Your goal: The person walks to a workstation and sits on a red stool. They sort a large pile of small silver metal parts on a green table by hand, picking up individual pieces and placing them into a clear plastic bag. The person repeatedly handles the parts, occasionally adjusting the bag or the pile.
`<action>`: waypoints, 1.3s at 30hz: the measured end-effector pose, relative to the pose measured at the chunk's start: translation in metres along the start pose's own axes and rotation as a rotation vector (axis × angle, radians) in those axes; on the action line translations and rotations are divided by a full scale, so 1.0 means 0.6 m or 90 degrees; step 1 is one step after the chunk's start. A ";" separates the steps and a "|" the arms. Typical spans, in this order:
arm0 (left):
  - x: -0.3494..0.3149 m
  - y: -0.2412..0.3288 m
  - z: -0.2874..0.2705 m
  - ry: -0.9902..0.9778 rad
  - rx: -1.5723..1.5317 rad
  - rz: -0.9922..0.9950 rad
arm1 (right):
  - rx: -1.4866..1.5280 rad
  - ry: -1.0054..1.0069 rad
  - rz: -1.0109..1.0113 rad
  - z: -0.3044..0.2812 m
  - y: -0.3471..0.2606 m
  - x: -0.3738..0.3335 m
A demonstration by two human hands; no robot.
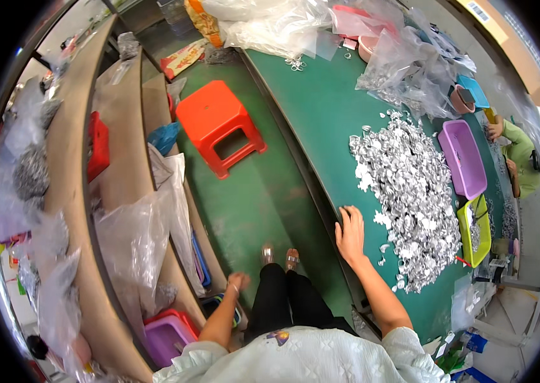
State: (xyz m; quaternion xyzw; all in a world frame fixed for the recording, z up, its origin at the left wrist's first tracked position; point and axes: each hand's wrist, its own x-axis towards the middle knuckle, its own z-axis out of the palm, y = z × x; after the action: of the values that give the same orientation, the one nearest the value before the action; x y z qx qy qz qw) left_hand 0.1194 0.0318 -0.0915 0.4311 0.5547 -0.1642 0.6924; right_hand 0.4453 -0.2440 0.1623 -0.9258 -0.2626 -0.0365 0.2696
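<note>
My right hand (350, 233) rests on the edge of the green-topped table (308, 108), fingers stretched out and nothing held. Just right of it spreads a large pile of small shiny silver metal pieces (404, 191), apart from my fingertips. My left hand (239, 281) hangs low beside my leg, over the gap between the table and the shelves. It is small and slightly blurred, so its fingers and anything in them do not show clearly. A purple tray (463, 159) and a yellow-green basket (481, 230) with silver pieces stand along the pile's right side.
An orange-red plastic stool (219, 121) stands on the green floor (238, 217). Wooden shelves (126, 121) with plastic bags and bins line the left. Clear plastic bags (404, 76) lie on the table's far end. Across the table, a person in a green top (520, 156) works.
</note>
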 end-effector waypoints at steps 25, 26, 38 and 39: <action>0.617 0.827 0.186 0.054 -0.692 0.249 | -0.091 -0.070 0.152 0.069 0.060 0.088; 0.624 0.836 0.183 0.072 -0.700 0.216 | -0.091 -0.073 0.150 0.070 0.062 0.088; 0.482 0.572 0.173 0.115 -0.667 0.270 | -0.098 -0.048 0.153 0.056 0.049 0.090; 0.468 0.533 0.162 0.096 -0.671 0.270 | -0.094 -0.046 0.147 0.059 0.048 0.094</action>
State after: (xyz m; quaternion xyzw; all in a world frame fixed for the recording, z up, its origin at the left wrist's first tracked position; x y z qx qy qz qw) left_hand 0.4988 0.2102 -0.2132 0.1398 0.5110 0.3085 0.7901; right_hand 0.5055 -0.2202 0.1303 -0.9679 -0.1600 0.0088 0.1936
